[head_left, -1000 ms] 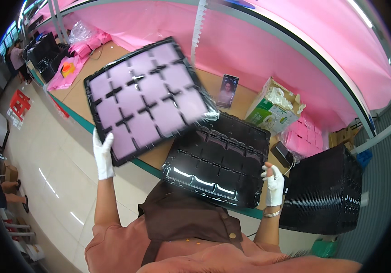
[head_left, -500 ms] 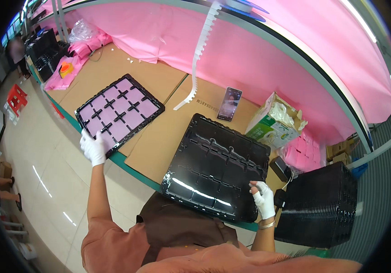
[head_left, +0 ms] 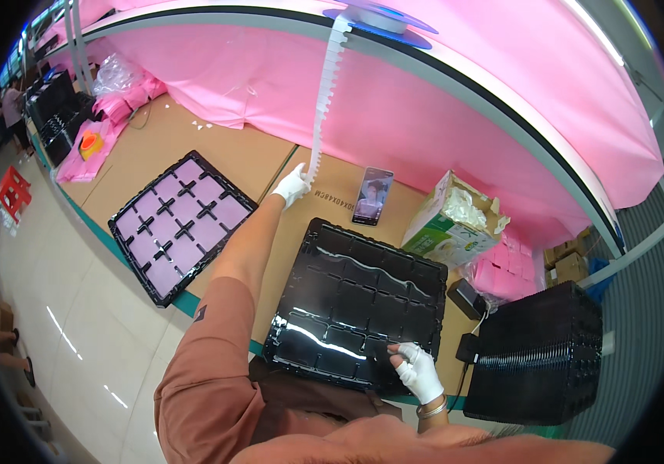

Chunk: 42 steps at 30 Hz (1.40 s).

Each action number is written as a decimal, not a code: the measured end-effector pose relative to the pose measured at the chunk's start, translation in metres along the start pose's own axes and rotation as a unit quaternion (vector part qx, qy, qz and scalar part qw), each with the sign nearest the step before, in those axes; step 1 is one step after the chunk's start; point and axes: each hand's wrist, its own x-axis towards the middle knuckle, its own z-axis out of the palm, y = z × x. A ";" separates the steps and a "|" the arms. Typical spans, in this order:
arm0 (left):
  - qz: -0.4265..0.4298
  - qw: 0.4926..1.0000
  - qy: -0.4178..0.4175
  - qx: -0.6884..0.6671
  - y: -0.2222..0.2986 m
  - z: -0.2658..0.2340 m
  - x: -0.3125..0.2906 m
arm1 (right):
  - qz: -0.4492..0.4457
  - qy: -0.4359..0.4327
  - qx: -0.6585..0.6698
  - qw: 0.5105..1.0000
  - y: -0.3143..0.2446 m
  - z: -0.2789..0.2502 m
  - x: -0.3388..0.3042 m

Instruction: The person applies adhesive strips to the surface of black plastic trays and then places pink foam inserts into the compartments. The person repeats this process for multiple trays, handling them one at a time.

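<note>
My gloved left hand [head_left: 293, 185] reaches to the dangling end of a white notched strip [head_left: 324, 100], its fingers closed at the strip's lower tip. That strip hangs from a blue-rimmed reel [head_left: 394, 22] on the rail above. Over the near right part of a glossy black compartment tray [head_left: 355, 298] is my gloved right hand [head_left: 418, 374]. Its fingertips are bare and slightly apart, with nothing visible between them. Left of my left forearm lies another black tray [head_left: 181, 298], its compartments covered by lilac sheets [head_left: 181, 243].
A phone [head_left: 373, 196] stands behind the near tray, beside an open green-and-white carton [head_left: 456, 220]. Stacked black trays [head_left: 537, 352] rise at the right. Pink packs [head_left: 506, 263] and a black box [head_left: 467, 298] sit near them. An orange tape roll [head_left: 90, 144] lies far left.
My left hand has left the lilac-filled tray's near edge and gone right and away to the strip's end. My right hand has shifted left over the near tray. The view has shifted slightly.
</note>
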 end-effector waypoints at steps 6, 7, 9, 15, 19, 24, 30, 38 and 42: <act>0.040 0.996 0.017 -0.072 0.000 -0.006 -0.080 | -0.019 -0.022 -0.051 0.998 0.005 -0.012 0.025; 0.038 0.995 0.026 -0.093 0.010 -0.009 -0.107 | 0.001 -0.039 -0.040 0.998 -0.004 -0.015 0.035; 0.039 0.990 0.041 -0.131 0.041 -0.012 -0.167 | -0.042 -0.036 -0.031 0.998 -0.018 -0.015 0.061; 0.067 0.972 0.090 -0.206 0.090 0.015 -0.288 | -0.127 -0.009 0.109 0.986 -0.072 0.051 0.136; 0.125 0.956 0.148 -0.222 0.094 0.037 -0.322 | -0.053 -0.088 0.237 0.966 -0.108 0.091 0.151; 0.138 0.950 0.138 -0.246 0.084 0.052 -0.342 | 0.021 -0.092 0.365 0.926 -0.111 0.094 0.138; 0.076 0.985 0.065 -0.141 0.078 0.056 -0.354 | 0.041 -0.072 0.367 0.926 -0.100 0.088 0.124; 0.076 0.974 0.085 -0.196 0.076 0.058 -0.355 | -0.060 0.052 0.213 0.974 -0.105 0.098 0.116; 0.030 0.966 0.107 -0.235 0.054 0.048 -0.337 | -0.244 0.130 0.123 0.953 -0.110 0.091 0.121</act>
